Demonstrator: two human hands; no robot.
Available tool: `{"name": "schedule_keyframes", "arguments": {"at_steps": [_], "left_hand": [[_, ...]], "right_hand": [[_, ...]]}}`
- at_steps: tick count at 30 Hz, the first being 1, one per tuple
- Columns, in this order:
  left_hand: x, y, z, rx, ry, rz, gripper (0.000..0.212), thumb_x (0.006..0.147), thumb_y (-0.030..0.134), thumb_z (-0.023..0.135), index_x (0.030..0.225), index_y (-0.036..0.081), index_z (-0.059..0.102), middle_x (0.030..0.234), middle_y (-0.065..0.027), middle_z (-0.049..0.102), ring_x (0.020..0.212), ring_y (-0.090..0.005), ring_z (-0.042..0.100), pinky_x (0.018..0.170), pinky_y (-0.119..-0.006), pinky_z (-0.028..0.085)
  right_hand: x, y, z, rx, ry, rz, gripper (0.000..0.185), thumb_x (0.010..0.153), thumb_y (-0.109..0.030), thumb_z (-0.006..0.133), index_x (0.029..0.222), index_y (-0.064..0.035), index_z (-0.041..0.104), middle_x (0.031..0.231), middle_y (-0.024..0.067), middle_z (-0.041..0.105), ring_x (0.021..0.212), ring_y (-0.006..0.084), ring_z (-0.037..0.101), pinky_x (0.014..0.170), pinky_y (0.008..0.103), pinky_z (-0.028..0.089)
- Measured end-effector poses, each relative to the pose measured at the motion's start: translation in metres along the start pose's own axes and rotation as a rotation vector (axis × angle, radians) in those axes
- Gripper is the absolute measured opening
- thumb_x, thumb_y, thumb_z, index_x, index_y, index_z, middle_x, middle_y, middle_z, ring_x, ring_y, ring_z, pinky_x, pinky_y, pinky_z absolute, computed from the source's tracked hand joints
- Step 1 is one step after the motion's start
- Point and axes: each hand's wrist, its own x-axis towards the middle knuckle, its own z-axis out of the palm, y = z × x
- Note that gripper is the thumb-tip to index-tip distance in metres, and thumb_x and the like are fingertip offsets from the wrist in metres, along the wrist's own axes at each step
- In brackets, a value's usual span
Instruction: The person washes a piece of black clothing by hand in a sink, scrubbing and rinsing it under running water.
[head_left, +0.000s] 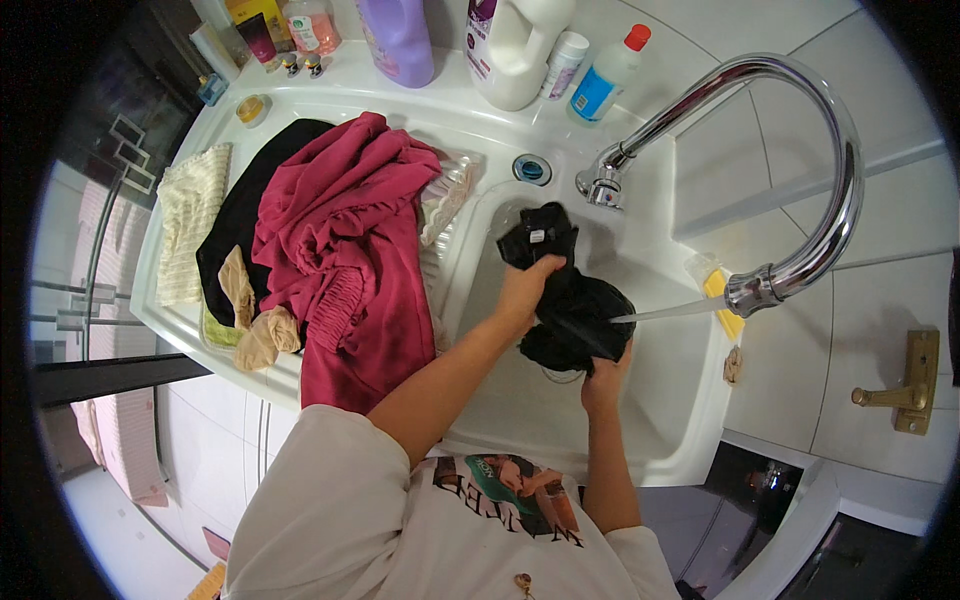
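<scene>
Both my hands hold a wet-looking black garment (577, 307) over the white sink basin (660, 420). My left hand (529, 289) grips its upper part, near a small white label. Lower right, my right hand (609, 375) is closed on the bottom edge, its fingers partly hidden by the cloth. A stream of water from the chrome faucet (847, 157) strikes the garment's right side. Left of the basin, a crumpled dark red garment (345, 202) lies on the ribbed counter, partly over a black cloth (240, 202). Beige socks or stockings (268, 339) rest at its lower left.
A cream textured towel (187, 225) lies at the far left. Along the back ledge stand a purple bottle (397, 45), a large white jug (510, 60), a small white bottle (564, 66) and a red-capped bottle (607, 79). A yellow soap bar or sponge (724, 304) sits on the right rim.
</scene>
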Motion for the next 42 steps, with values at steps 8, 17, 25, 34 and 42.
{"name": "schedule_keyframes", "arguments": {"at_steps": [8,17,25,34,42], "left_hand": [[-0.011,-0.033,0.004,-0.255,-0.288,-0.365,0.033,0.081,0.04,0.059,0.082,0.007,0.059,0.075,-0.0045,0.06,0.061,-0.0146,0.059,0.055,-0.026,0.05],[-0.011,-0.035,0.019,-0.176,-0.175,-0.341,0.021,0.081,0.026,0.062,0.079,0.006,0.056,0.072,-0.0026,0.057,0.06,-0.0119,0.056,0.052,-0.026,0.049],[-0.003,-0.055,0.009,0.016,-0.047,-0.15,0.024,0.084,0.025,0.057,0.094,0.003,0.056,0.086,-0.0072,0.059,0.075,-0.0183,0.059,0.067,-0.03,0.051],[0.02,-0.067,-0.014,-0.372,-0.229,-0.29,0.031,0.08,0.035,0.061,0.086,0.005,0.057,0.081,-0.0065,0.06,0.07,-0.0171,0.059,0.067,-0.03,0.05],[-0.017,-0.04,0.023,-0.161,-0.075,-0.165,0.024,0.078,0.028,0.064,0.082,0.007,0.053,0.071,-0.0025,0.054,0.059,-0.0129,0.055,0.051,-0.027,0.048]], "right_hand": [[-0.017,-0.039,0.062,-0.646,-0.007,-0.803,0.067,0.061,-0.017,0.066,0.121,-0.0022,0.04,0.125,0.0213,0.036,0.119,0.0349,0.031,0.097,0.0439,0.027],[0.0,-0.021,0.046,-0.844,0.129,-0.881,0.036,0.067,-0.021,0.068,0.094,-0.0061,0.051,0.092,0.0147,0.052,0.085,0.0313,0.047,0.071,0.043,0.037],[0.043,-0.023,0.037,-0.193,0.286,-0.216,0.017,0.08,-0.013,0.055,0.089,-0.0001,0.051,0.086,0.0073,0.053,0.08,0.0173,0.049,0.075,0.0287,0.041],[-0.003,-0.023,0.061,-0.512,0.055,-0.58,0.045,0.066,-0.012,0.059,0.109,-0.0031,0.052,0.109,0.0133,0.051,0.104,0.0269,0.045,0.09,0.0345,0.034],[0.006,-0.022,0.046,-0.663,0.15,-0.77,0.022,0.073,-0.008,0.058,0.092,-0.0007,0.051,0.093,0.011,0.052,0.082,0.0212,0.048,0.076,0.032,0.039]]}}
